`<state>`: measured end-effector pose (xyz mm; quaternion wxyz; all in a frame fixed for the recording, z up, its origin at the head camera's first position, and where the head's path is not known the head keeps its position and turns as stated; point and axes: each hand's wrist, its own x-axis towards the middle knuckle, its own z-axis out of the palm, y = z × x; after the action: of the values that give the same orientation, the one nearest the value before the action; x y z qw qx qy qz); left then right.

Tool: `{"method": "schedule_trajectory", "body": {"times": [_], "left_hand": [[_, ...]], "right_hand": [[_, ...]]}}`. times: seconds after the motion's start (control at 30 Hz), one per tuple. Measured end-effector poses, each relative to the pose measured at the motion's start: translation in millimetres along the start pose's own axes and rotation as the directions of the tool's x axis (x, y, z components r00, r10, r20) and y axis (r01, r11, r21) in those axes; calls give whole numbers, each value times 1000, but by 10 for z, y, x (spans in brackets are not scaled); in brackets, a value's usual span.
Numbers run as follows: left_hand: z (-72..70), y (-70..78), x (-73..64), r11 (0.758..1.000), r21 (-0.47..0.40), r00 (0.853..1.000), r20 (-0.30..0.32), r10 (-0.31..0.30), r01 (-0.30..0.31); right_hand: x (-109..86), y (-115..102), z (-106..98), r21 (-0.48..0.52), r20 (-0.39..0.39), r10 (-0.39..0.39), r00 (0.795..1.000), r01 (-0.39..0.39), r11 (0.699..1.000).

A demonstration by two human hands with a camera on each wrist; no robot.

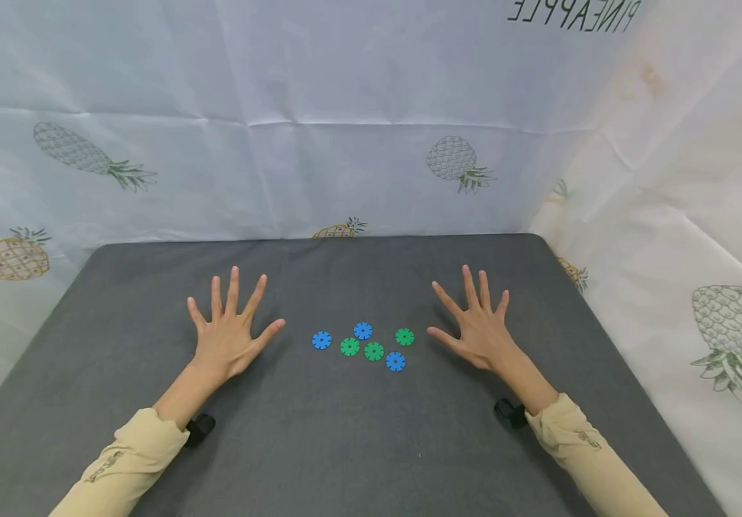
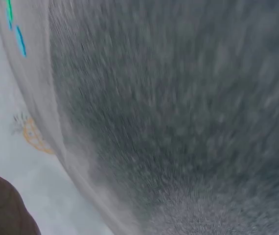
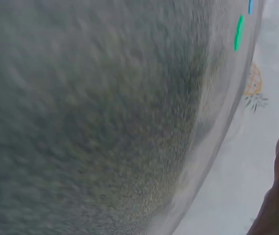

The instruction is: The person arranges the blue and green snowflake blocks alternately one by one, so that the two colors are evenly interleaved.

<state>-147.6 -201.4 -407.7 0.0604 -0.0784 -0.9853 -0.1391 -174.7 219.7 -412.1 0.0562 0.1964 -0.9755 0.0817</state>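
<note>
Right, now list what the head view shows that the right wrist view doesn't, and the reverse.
Only the head view: the left grip, fingers spread; pale yellow fabric sleeves; dark PINEAPPLE lettering; all six notched round discs, three blue and three green.

Only the right wrist view: no extra object, just close, blurred texture on the dark grey tabletop.

Both: that tabletop; the right grip, cut off in the wrist view; one green disc; part of a blue one; white sheet; orange pineapple print.

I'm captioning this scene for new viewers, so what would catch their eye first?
Three blue discs and three green discs cluster brightly on the dark gray table. The left hand and right hand flank them, spread wide. Pineapple prints dot the pale cloth behind the table.
</note>
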Motion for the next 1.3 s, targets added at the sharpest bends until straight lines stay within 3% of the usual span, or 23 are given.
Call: {"method": "schedule_trajectory", "body": {"times": [0.23, 0.43, 0.57, 0.7, 0.87, 1.03, 1.17, 1.3], "left_hand": [[1, 150, -134, 993, -84, 993, 74, 94, -88], [66, 240, -185, 967, -174, 978, 66, 198, -184], [114, 292, -191, 933, -286, 969, 55, 242, -217], [151, 327, -164, 876, -420, 960, 38, 279, -238], [200, 345, -94, 812, -513, 946, 3, 324, -276], [251, 334, -46, 783, -558, 947, -13, 322, -274], [325, 320, -1, 768, -567, 937, -22, 348, -298], [389, 311, 46, 768, -561, 931, -13, 366, -309]], "right_hand": [[-156, -113, 11, 4, -6, -71, 997, 71, 997], [-282, -207, 24, 33, -31, -146, 989, 147, 989], [-349, -263, 38, 61, -24, -187, 982, 189, 980], [-380, -294, 40, 104, -43, -239, 970, 242, 965], [-386, -309, 29, 188, -104, -313, 944, 328, 926], [-385, -348, 34, 281, -119, -335, 935, 355, 892], [-380, -353, 60, 353, -130, -341, 931, 365, 861], [-338, -356, 120, 487, -147, -372, 917, 394, 779]]}}
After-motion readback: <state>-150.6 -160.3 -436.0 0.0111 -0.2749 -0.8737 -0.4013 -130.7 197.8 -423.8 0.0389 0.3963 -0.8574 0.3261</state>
